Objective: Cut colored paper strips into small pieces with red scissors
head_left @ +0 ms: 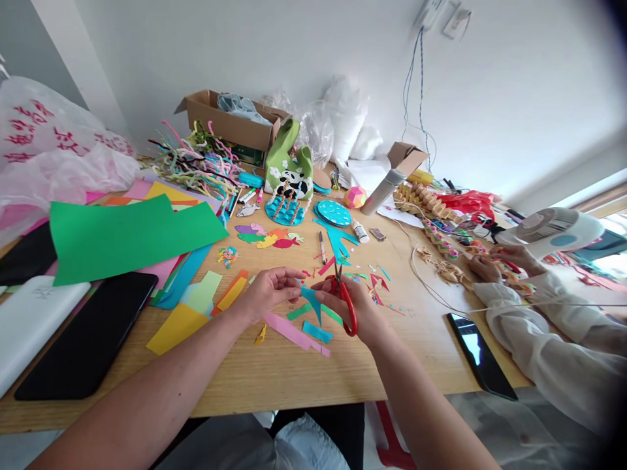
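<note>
Fingers of the left hand (262, 297) pinch a blue paper piece (312, 301) over the tabletop (235, 386), those of the right hand (361, 312) grip red-handled scissors (351, 318); beyond, coloured paper fish (285, 243) lie cut out, the blue piece apparently unfinished.

Scissor handles (351, 312): glossy, apparently plastic.

Two Boxes (230, 127), One Fan (543, 235)

Two o'clock: one box (407, 158), one faceted ball (355, 197), one grey cylinder (383, 193). Three: the fan, two hands of a co-worker (484, 268). Four: one phone (480, 358). Five: one pair of scissors (351, 318), one right hand (364, 307). Seven: one left hand (267, 295). Eleven: one box.
</note>
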Available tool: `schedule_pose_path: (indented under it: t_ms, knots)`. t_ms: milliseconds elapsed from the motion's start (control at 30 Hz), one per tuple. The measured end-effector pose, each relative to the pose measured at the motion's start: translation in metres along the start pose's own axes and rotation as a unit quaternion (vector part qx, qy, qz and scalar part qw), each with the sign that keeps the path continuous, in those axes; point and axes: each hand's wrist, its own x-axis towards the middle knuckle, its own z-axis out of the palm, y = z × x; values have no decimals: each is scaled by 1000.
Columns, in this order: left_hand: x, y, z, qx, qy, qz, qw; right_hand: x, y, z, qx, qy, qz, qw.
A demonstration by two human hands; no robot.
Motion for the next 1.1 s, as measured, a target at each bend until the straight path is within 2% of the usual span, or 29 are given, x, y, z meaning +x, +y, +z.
schedule_pose_path:
  t_ms: [100,300,400,467,567,667,733,833,1100]
  knots:
    - [-1,3,2,-4,1,-1,1000,1,4,0,56,-6,41,998]
    - [-3,8,4,-110,1,-21,994,3,7,17,148,101,14,984]
    - [-1,5,2,-124,-2,-30,992,6,1,32,150,153,5,977]
    - [1,3,2,-118,9,-30,993,8,-2,41,131,167,5,977]
    - [3,4,1,-125,54,-21,991,12,-4,47,127,150,0,981]
    - [3,8,0,-139,84,-16,987,15,-4,40,128,154,0,980]
    - [3,10,1,-148,86,-20,985,16,-3,34,115,151,1,982]
    - [2,10,1,-151,86,-24,985,19,-3,28,102,109,-11,989]
    - [2,6,-1,-112,58,-46,991,35,3,32,119,59,-28,991]
